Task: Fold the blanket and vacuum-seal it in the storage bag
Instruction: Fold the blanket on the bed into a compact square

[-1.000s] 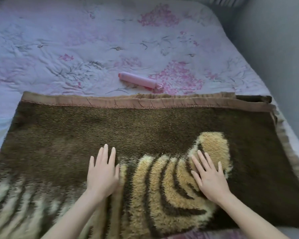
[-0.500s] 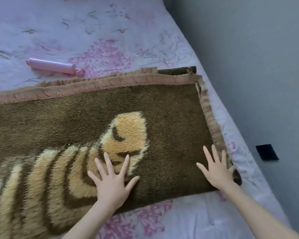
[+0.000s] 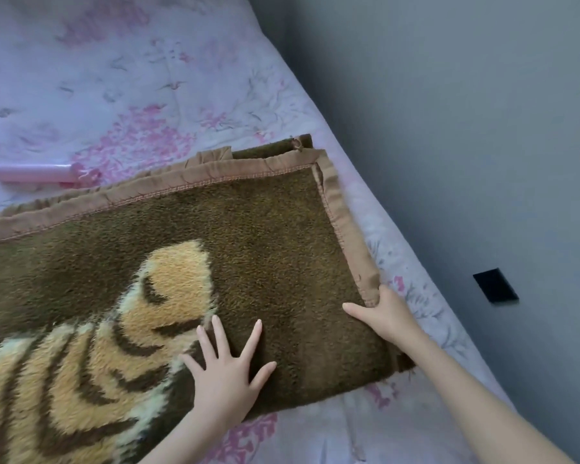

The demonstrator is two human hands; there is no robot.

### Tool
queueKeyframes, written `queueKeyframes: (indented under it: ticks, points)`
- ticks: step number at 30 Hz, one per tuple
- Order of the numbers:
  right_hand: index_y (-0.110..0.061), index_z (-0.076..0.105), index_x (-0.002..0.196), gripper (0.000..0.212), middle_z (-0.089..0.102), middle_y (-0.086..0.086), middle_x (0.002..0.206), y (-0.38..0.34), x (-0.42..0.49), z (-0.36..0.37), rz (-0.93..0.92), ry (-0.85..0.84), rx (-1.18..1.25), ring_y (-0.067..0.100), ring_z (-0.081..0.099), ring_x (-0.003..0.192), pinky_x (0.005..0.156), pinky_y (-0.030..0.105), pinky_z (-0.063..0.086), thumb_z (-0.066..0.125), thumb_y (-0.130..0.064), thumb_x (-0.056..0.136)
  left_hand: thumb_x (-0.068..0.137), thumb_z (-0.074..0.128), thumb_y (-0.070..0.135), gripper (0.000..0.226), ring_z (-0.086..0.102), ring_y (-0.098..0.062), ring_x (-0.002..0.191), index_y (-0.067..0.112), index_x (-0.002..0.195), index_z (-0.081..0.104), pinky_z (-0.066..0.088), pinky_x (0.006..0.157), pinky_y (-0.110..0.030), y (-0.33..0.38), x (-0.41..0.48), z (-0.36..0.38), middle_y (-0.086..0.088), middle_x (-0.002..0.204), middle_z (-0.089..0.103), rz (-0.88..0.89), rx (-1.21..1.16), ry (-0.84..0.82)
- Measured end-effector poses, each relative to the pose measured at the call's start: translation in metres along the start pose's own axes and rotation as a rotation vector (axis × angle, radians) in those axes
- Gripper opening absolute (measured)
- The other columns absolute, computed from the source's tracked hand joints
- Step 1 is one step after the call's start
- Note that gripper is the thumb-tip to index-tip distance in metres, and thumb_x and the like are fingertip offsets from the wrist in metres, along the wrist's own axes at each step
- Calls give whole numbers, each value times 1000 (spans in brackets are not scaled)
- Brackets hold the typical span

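Observation:
A brown fleece blanket (image 3: pixel 255 236) with a tan striped tiger pattern and a light brown hem lies folded in layers on the bed. My left hand (image 3: pixel 226 370) presses flat on it near the front edge, fingers spread. At the blanket's right edge my right hand (image 3: pixel 382 313) grips the hem, thumb on top and fingers tucked under the edge. No storage bag is in view.
A pink tube-shaped device (image 3: pixel 34 173) lies on the floral bedsheet (image 3: pixel 168 95) behind the blanket at the left. A grey wall (image 3: pixel 466 128) runs close along the bed's right side, with a black rectangle (image 3: pixel 495 285) on it.
My view has swung further right and closer. My right hand went from lying flat at the blanket's right edge to gripping the hem. The left hand stays pressed flat on the blanket.

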State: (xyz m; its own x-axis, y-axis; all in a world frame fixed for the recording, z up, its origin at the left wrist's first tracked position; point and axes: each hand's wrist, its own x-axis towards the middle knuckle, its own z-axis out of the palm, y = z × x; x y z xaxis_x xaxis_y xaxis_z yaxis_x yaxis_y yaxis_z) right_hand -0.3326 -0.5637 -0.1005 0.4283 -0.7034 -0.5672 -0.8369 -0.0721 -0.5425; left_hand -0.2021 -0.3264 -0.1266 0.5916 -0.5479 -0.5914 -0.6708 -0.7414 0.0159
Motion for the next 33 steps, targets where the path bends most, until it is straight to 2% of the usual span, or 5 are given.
queueKeyframes:
  ticks: [6, 11, 16, 19, 33]
  points:
    - [-11, 59, 110, 37, 66, 4, 105, 13, -13, -30, -116, 99, -29, 23, 60, 103, 76, 25, 37, 71, -32, 82, 37, -37, 87, 100, -16, -31, 147, 67, 133, -19, 19, 114, -53, 6, -15, -21, -7, 158, -24, 132, -52, -21]
    - [-10, 55, 115, 49, 65, 8, 113, 39, 1, 6, 17, 104, -166, 28, 60, 105, 84, 31, 45, 68, -44, 82, 88, 0, 72, 67, 57, -36, 121, 49, 139, 38, 57, 68, -48, -11, -8, -5, -13, 143, 48, 126, 15, -116]
    - [-11, 47, 134, 76, 55, 6, 134, 24, 9, -8, 130, -43, 87, 23, 53, 120, 99, 34, 42, 72, -52, 76, 44, -36, 82, 106, -8, -26, 149, 62, 142, 0, 26, 112, -48, -10, -7, -13, -1, 161, -13, 188, 37, -49]
    - [-5, 32, 143, 92, 42, 7, 145, 4, 4, -15, 173, -170, 148, 24, 44, 129, 105, 34, 37, 74, -49, 74, 81, 1, 79, 65, -10, -21, 149, 60, 143, 11, 23, 115, -46, -10, -6, -24, 4, 162, -12, 159, -46, -112]
    - [-19, 53, 125, 43, 65, 11, 111, -200, -131, 40, -490, -42, -513, 34, 59, 105, 82, 36, 50, 54, -22, 82, 64, 53, 79, 66, 65, -21, 93, 31, 108, 67, 56, 85, -48, -55, -15, -177, -1, 100, 69, 40, -1624, -308]
